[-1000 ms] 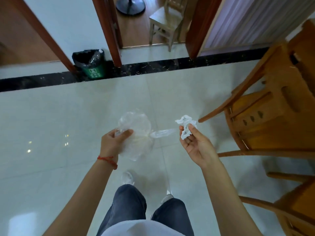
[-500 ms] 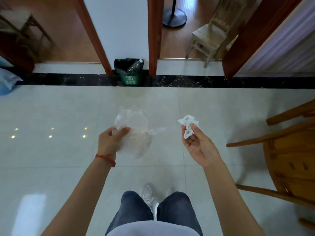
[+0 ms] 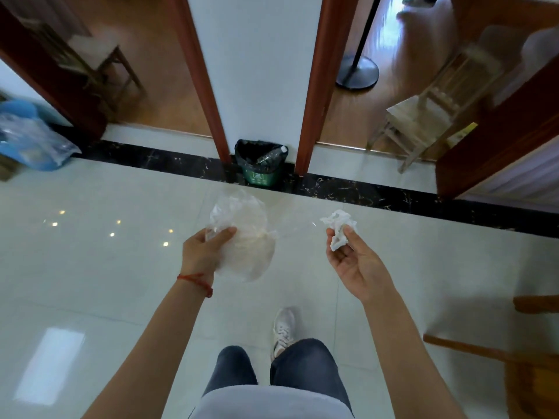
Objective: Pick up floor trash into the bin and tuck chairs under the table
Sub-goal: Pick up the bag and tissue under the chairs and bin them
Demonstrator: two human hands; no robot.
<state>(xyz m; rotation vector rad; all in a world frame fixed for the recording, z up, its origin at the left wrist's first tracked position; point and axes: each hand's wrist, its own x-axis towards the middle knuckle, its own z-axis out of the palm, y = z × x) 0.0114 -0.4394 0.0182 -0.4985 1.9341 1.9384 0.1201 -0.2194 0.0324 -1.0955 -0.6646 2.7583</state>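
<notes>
My left hand [image 3: 203, 252] grips a crumpled clear plastic bag [image 3: 246, 237] at waist height over the tiled floor. My right hand [image 3: 354, 264] pinches a crumpled white tissue [image 3: 338, 226] between thumb and fingers. Straight ahead, a small green bin [image 3: 261, 163] with a black liner stands against the white wall section between two door frames; a plastic bottle lies inside it. Part of a wooden chair [image 3: 496, 355] shows at the lower right edge.
A blue bag with clear plastic [image 3: 28, 137] sits on the floor at the far left. Through the right doorway stand a light wooden chair [image 3: 429, 113] and a black stand base [image 3: 357, 72]. Through the left doorway there is a wooden stool [image 3: 99, 58].
I have walked toward the bin, which now looks larger and centred. The wooden chairs have slid out of view to the right. Both hands keep their hold.
</notes>
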